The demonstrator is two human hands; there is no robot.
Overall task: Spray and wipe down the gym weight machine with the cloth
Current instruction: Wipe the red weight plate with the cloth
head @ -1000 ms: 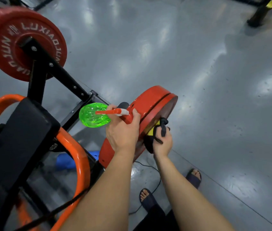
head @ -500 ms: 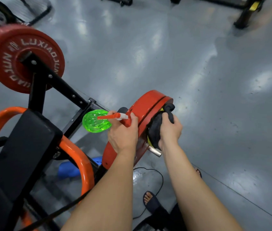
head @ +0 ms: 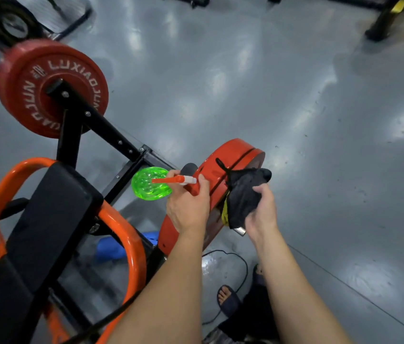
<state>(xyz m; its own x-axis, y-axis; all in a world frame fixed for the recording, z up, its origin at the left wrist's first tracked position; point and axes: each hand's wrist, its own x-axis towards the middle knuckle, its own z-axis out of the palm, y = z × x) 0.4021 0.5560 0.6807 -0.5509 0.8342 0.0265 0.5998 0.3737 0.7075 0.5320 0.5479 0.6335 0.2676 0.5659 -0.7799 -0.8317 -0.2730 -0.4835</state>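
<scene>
Head view: right hand [head: 261, 212] is gripping the cloth [head: 243, 194] against the plate [head: 230, 155] to wipe it; left hand [head: 188, 207], beside it, is holding the bottle [head: 150, 183] ready.

green spray bottle [head: 150, 183] sideways, black cloth [head: 243, 194] against red plate [head: 230, 155]

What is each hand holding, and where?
The left hand grips the green spray bottle at its orange trigger head. The right hand holds the black cloth bunched near its lower end.
</scene>
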